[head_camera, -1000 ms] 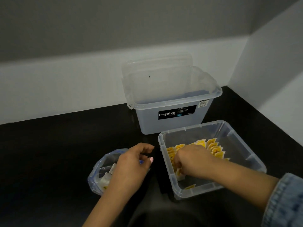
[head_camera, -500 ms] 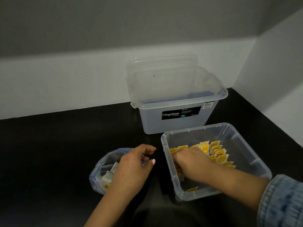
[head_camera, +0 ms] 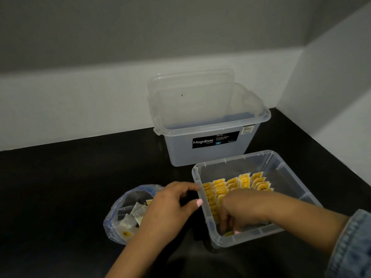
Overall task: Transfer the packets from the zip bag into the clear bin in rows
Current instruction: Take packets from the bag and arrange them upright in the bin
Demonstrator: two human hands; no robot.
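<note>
The clear bin (head_camera: 236,157) stands on the black counter at the right, with rows of yellow-labelled packets (head_camera: 236,183) standing on edge inside it. My right hand (head_camera: 239,211) is inside the bin at its near left. Its fingers curl down and pinch a packet at the near end of a row. One loose packet (head_camera: 228,234) lies flat on the bin floor by the fingertips. The zip bag (head_camera: 120,215) lies open to the left, holding several packets (head_camera: 132,217). My left hand (head_camera: 170,207) hovers over the bag's right edge, fingers loosely curled, holding nothing.
A taller translucent Megabox bin (head_camera: 210,155) stands behind the clear bin, its lid (head_camera: 190,81) leaning upright against the back wall. White walls close the counter at the back and right. Bare black counter (head_camera: 70,187) stretches to the left.
My right hand has slid toward the near end of the bin, uncovering more of the packet rows. My left hand has stayed over the bag.
</note>
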